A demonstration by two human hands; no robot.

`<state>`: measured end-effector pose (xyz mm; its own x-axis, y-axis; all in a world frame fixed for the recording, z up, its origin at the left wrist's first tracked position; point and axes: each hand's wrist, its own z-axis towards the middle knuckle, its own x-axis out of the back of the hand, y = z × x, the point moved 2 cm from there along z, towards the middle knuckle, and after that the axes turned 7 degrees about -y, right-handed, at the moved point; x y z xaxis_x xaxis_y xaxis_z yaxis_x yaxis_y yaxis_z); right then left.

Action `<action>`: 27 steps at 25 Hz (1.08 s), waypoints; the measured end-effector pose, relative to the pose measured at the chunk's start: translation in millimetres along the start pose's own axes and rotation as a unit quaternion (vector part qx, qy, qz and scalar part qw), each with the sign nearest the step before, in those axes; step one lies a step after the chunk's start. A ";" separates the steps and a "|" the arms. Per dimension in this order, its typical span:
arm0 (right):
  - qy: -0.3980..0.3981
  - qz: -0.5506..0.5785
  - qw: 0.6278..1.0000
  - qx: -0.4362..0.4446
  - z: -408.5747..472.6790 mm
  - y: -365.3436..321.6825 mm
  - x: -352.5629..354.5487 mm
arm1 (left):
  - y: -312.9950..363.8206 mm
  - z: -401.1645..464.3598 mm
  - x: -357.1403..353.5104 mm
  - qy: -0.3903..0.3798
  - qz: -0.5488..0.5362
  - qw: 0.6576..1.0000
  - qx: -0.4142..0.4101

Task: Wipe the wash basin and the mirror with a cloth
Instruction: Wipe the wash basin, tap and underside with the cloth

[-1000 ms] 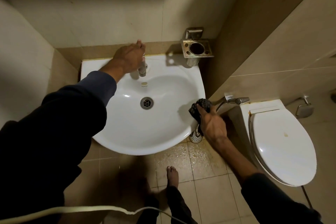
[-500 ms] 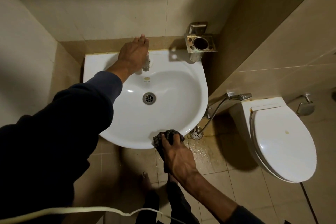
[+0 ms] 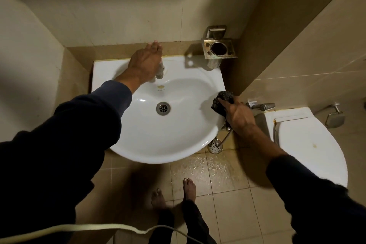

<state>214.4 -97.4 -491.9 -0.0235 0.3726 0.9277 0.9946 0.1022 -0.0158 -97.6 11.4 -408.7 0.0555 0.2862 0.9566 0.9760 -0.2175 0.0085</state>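
The white wash basin [image 3: 150, 134] hangs on the tiled wall in front of me, its drain [image 3: 163, 107] in the middle. My left hand [image 3: 144, 63] rests on top of the chrome tap [image 3: 159, 72] at the back of the basin, fingers laid over it. My right hand [image 3: 237, 115] presses a dark crumpled cloth [image 3: 222, 98] against the basin's right rim. No mirror is in view.
A metal tumbler holder [image 3: 218, 48] is fixed to the wall at the basin's back right. A white toilet [image 3: 309, 144] with closed lid stands to the right, a spray hose [image 3: 263, 106] beside it. The floor [image 3: 208, 168] under the basin is wet. My bare feet [image 3: 189, 186] stand below.
My right hand has slid the cloth from the basin's front edge back up to the right rim. The left hand has stayed on the tap.
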 end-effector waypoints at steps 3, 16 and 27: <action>-0.003 -0.003 1.000 0.002 33.8 -3.4 13.5 | -1.7 0.3 -2.5 0.007 0.007 1.000 -0.004; -0.021 0.170 0.982 0.075 -135.7 -85.8 -57.6 | -30.6 -190.5 -96.8 0.261 -0.403 0.817 0.319; -0.087 0.027 0.960 0.266 -131.9 -271.8 -53.2 | -28.5 -260.4 -183.7 0.126 -0.790 0.472 0.370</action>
<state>-41.4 -266.8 -487.7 -0.0357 0.5344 0.8445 0.8033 0.5181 -0.2938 -190.4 -277.9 -508.9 -0.8010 -0.5946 -0.0693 -0.4315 0.4934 0.7552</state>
